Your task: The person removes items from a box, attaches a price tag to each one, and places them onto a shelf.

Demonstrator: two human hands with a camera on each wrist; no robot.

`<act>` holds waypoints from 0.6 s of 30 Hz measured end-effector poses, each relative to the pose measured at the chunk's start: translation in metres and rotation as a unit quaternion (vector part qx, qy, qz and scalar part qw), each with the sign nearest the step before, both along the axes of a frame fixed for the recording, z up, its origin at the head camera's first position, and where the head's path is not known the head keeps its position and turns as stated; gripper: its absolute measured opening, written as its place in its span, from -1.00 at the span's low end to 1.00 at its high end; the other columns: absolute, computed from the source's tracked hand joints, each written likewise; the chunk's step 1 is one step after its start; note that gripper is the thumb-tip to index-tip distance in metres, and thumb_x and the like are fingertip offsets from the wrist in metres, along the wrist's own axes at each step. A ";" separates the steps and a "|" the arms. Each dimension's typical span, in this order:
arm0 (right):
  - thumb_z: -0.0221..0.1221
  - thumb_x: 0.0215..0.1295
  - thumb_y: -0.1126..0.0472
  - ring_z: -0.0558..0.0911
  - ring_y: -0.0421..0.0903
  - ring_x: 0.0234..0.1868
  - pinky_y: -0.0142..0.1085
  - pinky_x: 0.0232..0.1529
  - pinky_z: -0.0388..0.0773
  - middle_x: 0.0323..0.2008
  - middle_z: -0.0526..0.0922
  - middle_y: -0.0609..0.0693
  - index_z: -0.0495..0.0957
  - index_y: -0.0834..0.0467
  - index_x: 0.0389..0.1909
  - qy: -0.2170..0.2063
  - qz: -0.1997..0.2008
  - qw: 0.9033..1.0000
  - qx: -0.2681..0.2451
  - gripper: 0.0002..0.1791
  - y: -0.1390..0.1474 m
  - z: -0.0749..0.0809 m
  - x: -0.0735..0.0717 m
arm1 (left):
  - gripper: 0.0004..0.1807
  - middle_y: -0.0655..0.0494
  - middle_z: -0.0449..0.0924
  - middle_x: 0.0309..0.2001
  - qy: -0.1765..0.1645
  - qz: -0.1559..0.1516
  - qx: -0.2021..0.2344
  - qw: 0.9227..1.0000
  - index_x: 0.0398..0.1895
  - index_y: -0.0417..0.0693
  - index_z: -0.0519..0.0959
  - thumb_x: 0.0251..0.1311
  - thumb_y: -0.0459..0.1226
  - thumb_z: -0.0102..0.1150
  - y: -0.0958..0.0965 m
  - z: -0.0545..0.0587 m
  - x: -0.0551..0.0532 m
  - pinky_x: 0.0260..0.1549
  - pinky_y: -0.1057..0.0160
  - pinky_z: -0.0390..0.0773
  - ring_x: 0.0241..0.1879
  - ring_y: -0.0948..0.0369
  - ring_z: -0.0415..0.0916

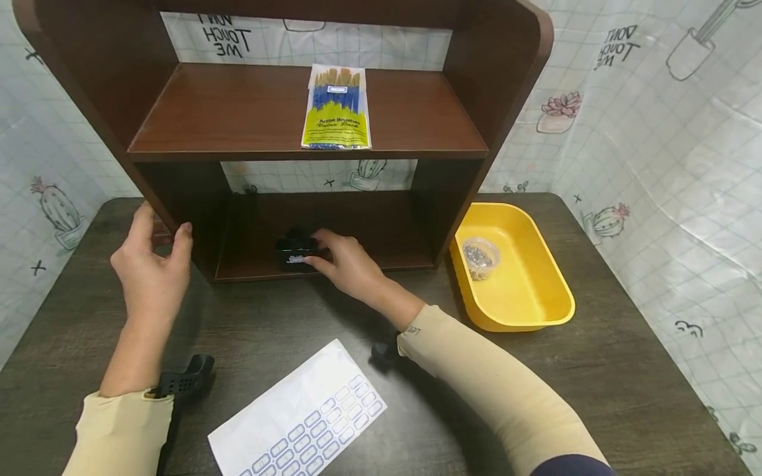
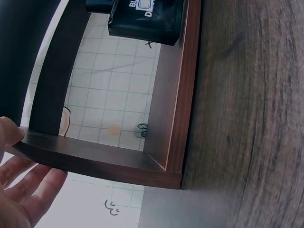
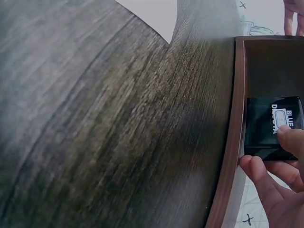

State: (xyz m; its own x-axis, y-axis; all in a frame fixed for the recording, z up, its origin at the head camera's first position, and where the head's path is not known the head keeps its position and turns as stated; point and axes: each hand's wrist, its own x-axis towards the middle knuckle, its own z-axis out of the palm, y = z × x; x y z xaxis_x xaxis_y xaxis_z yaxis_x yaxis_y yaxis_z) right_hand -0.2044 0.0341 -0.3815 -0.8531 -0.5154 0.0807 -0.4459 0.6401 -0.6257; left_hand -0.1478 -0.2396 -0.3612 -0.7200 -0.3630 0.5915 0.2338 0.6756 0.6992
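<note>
You have two hands, one left hand (image 1: 151, 268) and one right hand (image 1: 351, 268), and two cream sleeves (image 1: 494, 380). Before you there are one tabletop (image 1: 595, 396), one brown shelf unit (image 1: 506, 73) with two levels (image 1: 250, 109), one pack of brushes (image 1: 336, 129), one black box (image 1: 290, 256), one yellow tray (image 1: 530, 277), one small clear cup (image 1: 479, 254) and one sheet of labels (image 1: 286, 396).

Head view: yellow plastic tray (image 1: 530, 264), 3 o'clock; clear cup (image 1: 481, 256) of silvery pieces inside, toward tray's 9. Artist Brushes pack (image 1: 337, 109), 11 o'clock. Label sheet (image 1: 297, 411), 7 o'clock. Cactus-print grid backdrop (image 1: 667, 198), 2 o'clock.
</note>
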 end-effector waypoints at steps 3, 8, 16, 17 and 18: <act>0.19 0.56 0.05 0.45 -0.22 -0.52 -0.34 -0.26 0.51 0.22 0.70 0.19 0.44 0.21 0.41 -0.005 0.001 1.000 0.007 -0.47 -0.001 0.000 -0.001 | -0.57 -0.19 0.77 -0.04 0.002 -0.003 0.003 1.000 0.33 0.01 0.58 0.42 -0.33 0.19 0.001 0.001 0.000 -0.17 0.73 0.35 -0.23 0.84 0.37; 0.19 0.56 0.05 0.49 -0.20 -0.51 -0.33 -0.25 0.54 0.23 0.69 0.18 0.42 0.21 0.42 -0.006 0.000 1.000 0.014 -0.46 0.000 -0.001 -0.001 | -0.56 -0.18 0.77 -0.03 0.003 -0.006 0.004 1.000 0.34 0.01 0.57 0.43 -0.32 0.19 0.002 0.001 0.000 -0.15 0.72 0.35 -0.22 0.83 0.37; 0.20 0.55 0.08 0.80 0.02 -0.09 -0.18 -0.03 0.71 0.23 0.67 0.26 0.38 0.27 0.42 -0.032 0.005 0.999 0.016 -0.43 -0.001 0.003 -0.003 | -0.55 -0.20 0.77 -0.02 0.000 0.001 0.003 1.000 0.34 0.01 0.57 0.41 -0.34 0.21 0.002 0.001 0.000 -0.17 0.74 0.35 -0.23 0.84 0.37; 0.21 0.55 0.08 0.79 0.04 -0.01 -0.16 0.02 0.71 0.23 0.67 0.27 0.36 0.28 0.43 -0.038 0.006 0.999 0.018 -0.42 -0.002 0.003 -0.003 | -0.54 -0.20 0.77 -0.03 -0.001 0.002 0.004 1.000 0.35 0.02 0.57 0.40 -0.35 0.21 0.002 0.001 0.001 -0.18 0.73 0.35 -0.23 0.84 0.36; 0.21 0.54 0.08 0.78 0.05 0.02 -0.15 0.04 0.72 0.24 0.65 0.28 0.34 0.29 0.44 -0.044 0.007 0.999 0.018 -0.40 -0.001 0.003 -0.003 | -0.54 -0.21 0.77 -0.04 -0.002 0.004 0.005 1.000 0.35 0.02 0.57 0.40 -0.34 0.21 0.002 0.001 0.001 -0.18 0.73 0.35 -0.23 0.84 0.36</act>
State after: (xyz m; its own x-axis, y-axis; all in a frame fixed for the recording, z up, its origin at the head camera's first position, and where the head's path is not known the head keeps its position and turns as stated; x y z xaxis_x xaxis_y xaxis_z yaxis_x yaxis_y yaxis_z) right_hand -0.2072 0.0329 -0.3783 -0.8488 -0.5286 -0.0139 -0.3989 0.6573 -0.6395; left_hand -0.1467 -0.2378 -0.3600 -0.7190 -0.3747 0.5853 0.2250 0.6713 0.7062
